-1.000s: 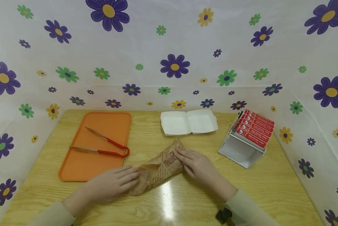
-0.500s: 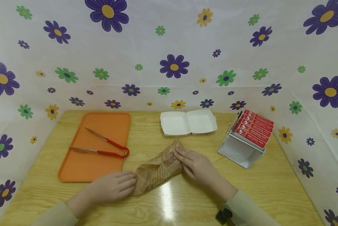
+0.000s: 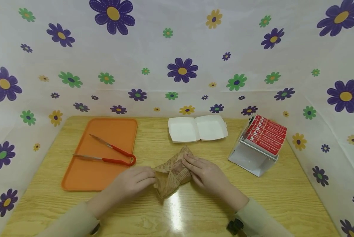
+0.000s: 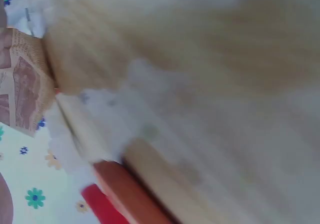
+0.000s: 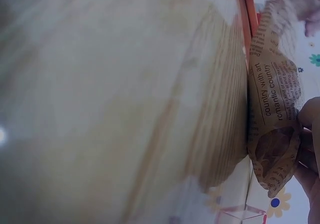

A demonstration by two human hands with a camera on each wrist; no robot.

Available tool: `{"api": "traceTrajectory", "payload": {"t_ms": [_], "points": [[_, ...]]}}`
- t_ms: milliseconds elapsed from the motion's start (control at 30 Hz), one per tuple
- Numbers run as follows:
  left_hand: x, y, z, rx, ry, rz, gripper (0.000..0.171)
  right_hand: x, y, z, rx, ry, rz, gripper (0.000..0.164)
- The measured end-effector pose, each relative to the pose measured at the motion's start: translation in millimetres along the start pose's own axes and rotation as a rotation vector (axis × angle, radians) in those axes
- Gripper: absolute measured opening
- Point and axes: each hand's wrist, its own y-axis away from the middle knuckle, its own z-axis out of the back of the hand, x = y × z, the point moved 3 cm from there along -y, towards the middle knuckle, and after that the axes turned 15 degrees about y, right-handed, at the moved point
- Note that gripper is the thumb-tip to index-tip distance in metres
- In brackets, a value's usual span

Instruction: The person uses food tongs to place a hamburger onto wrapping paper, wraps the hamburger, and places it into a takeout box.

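Note:
A brown newspaper-print paper wrap [image 3: 172, 174] lies slantwise on the wooden table, bulging around something hidden. My left hand [image 3: 134, 182] pinches its near-left end, which is folded in and crumpled. At the far-right end, my right hand [image 3: 208, 174] holds the wrap, fingers over the top and thumb along the near side. The right wrist view shows the printed side of the paper [image 5: 272, 89], with fingers of the right hand [image 5: 310, 144] against its edge. Part of the printed paper [image 4: 25, 79] appears at the left of the left wrist view, which is mostly blurred.
Red-handled tongs [image 3: 117, 160] lie spread on an orange tray [image 3: 88, 179] at the left. Behind the wrap sits an opened white carton [image 3: 184, 130]. A white holder [image 3: 251, 161] with a row of red printed pieces [image 3: 265, 135] stands at the right. Flower-patterned cloth surrounds the wooden table [image 3: 153, 217].
My left hand first drew back slightly left, then moved right and up, turning the wrap's left end inward so it looks shorter. The right hand has stayed in place.

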Motion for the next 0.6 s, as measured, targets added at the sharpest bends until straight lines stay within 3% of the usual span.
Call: {"api": "traceTrajectory", "payload": {"t_ms": [267, 433, 600], "points": [[17.1, -37.2, -17.2, -0.110, 0.084, 0.050, 0.032, 0.3, 0.1, 0.6, 0.023, 0.006, 0.000, 0.052], [26.4, -53.9, -28.7, -0.102, 0.109, 0.084, 0.013, -1.2, 0.8, 0.0, 0.007, -0.005, 0.004, 0.051], [36.7, -67.6, -39.6, -0.063, 0.156, 0.179, 0.018, -2.3, 1.3, -0.3, 0.001, -0.005, 0.016, 0.051]]}}
